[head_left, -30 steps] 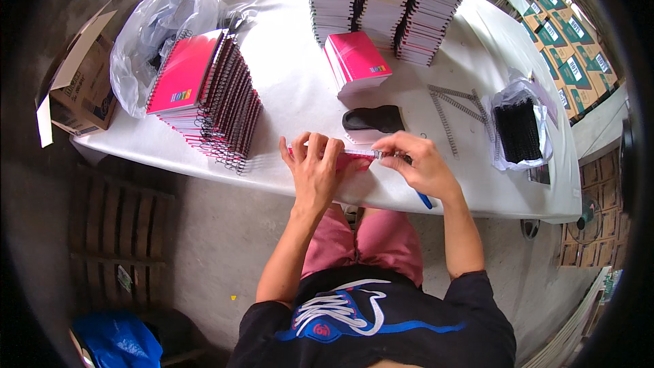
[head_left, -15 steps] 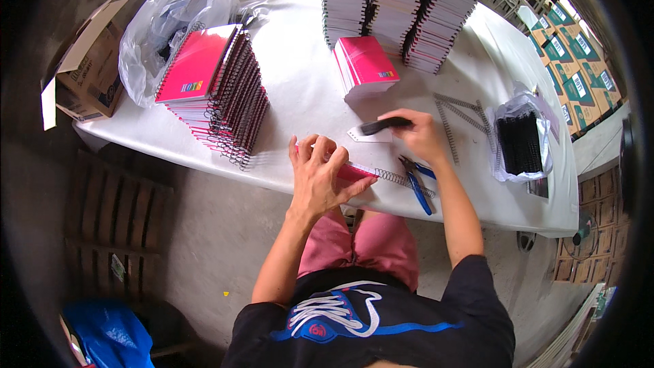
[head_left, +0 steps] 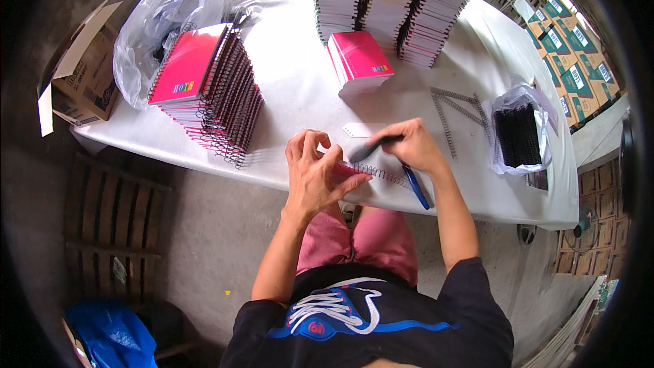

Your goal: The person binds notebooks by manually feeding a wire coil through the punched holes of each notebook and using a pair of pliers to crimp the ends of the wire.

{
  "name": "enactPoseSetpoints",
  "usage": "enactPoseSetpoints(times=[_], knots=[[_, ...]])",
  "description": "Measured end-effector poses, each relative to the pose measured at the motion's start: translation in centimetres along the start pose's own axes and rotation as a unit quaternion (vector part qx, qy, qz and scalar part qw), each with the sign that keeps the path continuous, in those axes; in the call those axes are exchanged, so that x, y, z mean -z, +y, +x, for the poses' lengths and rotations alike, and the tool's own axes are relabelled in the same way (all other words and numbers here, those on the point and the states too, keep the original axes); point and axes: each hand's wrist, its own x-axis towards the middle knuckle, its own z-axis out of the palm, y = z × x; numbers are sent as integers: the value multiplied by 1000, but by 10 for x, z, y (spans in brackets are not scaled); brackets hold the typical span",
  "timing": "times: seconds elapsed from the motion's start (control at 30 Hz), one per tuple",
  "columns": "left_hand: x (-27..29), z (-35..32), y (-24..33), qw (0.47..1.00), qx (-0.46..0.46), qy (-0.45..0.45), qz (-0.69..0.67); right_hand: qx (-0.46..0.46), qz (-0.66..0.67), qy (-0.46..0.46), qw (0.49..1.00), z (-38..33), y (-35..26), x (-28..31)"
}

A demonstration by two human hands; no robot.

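At the table's front edge my left hand point(head_left: 313, 170) is closed around a red notebook point(head_left: 346, 169), its thumb on the near side. A thin spiral wire coil point(head_left: 385, 174) sticks out to the right from the notebook's end. My right hand point(head_left: 412, 143) grips a dark hand tool point(head_left: 368, 148); its broad end is blurred and lies at the coil, close to the notebook. Whether it touches the coil I cannot tell. Blue-handled pliers point(head_left: 417, 187) lie below my right hand, their jaws hidden behind it. Just beyond the tool is a white punched card point(head_left: 360, 129).
A stack of coil-bound red notebooks point(head_left: 204, 88) stands left, beside a clear plastic bag point(head_left: 163, 17) and a cardboard box point(head_left: 85, 78). Unbound red-covered pads point(head_left: 361, 61) sit mid-table before tall notebook stacks point(head_left: 388, 7). Loose coils point(head_left: 446, 119) and a bag of black coils point(head_left: 518, 136) lie right.
My right hand has brought the dark tool down and left, from above the white card to the coil at the notebook's end. The left hand keeps its hold.
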Motion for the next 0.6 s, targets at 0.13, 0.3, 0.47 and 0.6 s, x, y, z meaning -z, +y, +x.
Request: enactPoseSetpoints(times=[0.13, 0.3, 0.47, 0.6], knots=[[0, 1, 3, 1000, 7, 8, -15, 123, 346, -69, 928, -9, 7, -1], [1, 2, -2, 997, 40, 44, -48, 42, 19, 71, 996, 1, 8, -12], [-11, -6, -13, 982, 110, 68, -137, 104, 174, -32, 979, -14, -7, -22], [-22, -6, -15, 967, 97, 101, -214, 54, 115, 29, 991, -8, 9, -16]])
